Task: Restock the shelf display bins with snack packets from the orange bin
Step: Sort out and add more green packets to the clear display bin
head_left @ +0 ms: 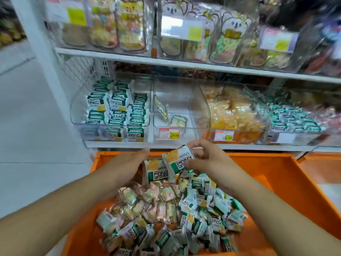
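Note:
The orange bin [276, 174] stands below the shelf and holds a heap of snack packets [177, 218], green-and-white ones and pastel ones. My right hand [204, 159] pinches one green-and-white packet [178, 159] above the heap. My left hand [127, 167] lies beside a second green-and-white packet [156, 169], fingers straight, touching its left edge. On the shelf, the left clear display bin [79, 108] is stacked with the same green-and-white packets. The middle clear bin [184, 102] holds only a few pastel packets.
A clear bin of yellow packets [232, 111] and another of green packets [295, 117] stand to the right. Price tags [169, 133] hang on the bin fronts. An upper shelf [184, 63] carries bagged snacks. Pale floor lies on the left.

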`<state>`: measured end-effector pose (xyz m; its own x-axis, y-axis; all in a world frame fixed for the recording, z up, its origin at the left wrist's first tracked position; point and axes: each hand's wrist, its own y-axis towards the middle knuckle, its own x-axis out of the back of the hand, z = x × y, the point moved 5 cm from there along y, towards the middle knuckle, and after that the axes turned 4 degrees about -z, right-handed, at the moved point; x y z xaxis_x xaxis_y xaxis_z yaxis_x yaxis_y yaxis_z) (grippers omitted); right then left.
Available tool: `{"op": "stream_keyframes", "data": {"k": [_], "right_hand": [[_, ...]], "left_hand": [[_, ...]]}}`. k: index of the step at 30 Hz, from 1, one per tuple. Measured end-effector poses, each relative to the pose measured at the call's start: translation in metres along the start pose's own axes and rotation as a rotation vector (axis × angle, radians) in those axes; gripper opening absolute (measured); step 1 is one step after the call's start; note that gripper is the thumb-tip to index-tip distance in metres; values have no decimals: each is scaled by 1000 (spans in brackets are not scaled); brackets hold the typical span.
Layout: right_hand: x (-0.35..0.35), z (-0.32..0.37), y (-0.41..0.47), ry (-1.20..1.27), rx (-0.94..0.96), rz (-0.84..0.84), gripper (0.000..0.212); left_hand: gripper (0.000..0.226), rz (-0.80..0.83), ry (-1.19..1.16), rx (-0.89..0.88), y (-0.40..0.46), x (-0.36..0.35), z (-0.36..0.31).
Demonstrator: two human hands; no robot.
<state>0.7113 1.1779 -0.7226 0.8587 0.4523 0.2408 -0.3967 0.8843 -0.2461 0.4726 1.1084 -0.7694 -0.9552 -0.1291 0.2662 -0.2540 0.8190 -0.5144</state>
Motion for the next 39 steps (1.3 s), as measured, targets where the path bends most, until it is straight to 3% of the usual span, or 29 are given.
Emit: {"op": "stream_keyframes", "data": {"k": [5, 9, 13, 17, 20, 24, 30, 33, 35, 39], "right_hand": [[-20, 15, -23, 61, 102, -7, 34], [-24, 20, -17, 42, 118, -76, 37], [-23, 23, -6, -81, 157, -118, 46], [-32, 12, 10, -174, 173, -76, 46], [-30, 5, 18, -165, 167, -82, 39], [10, -34, 39, -55, -34, -175, 21], [82, -170, 53, -47, -438, -438, 17], [88, -230, 60, -154, -504, -489, 14], [87, -256, 71, -276, -481, -501, 27], [83, -290, 102, -442, -445, -436, 72]], "left_hand": [[48, 211, -203, -65, -33, 4, -11], [30, 192, -324, -94, -29, 7, -14], [30, 191, -334, -31, -21, 1, -15], [53, 203, -324, -24, -10, -14, -15], [58, 184, -310, -56, 3, -26, -5], [55, 149, -317, 13, 31, -40, 21], [45, 147, -351, 168, 63, -81, 55], [47, 158, -373, 234, 75, -107, 77], [44, 160, -380, 261, 84, -122, 93], [27, 195, -303, 292, 94, -136, 116]]}}
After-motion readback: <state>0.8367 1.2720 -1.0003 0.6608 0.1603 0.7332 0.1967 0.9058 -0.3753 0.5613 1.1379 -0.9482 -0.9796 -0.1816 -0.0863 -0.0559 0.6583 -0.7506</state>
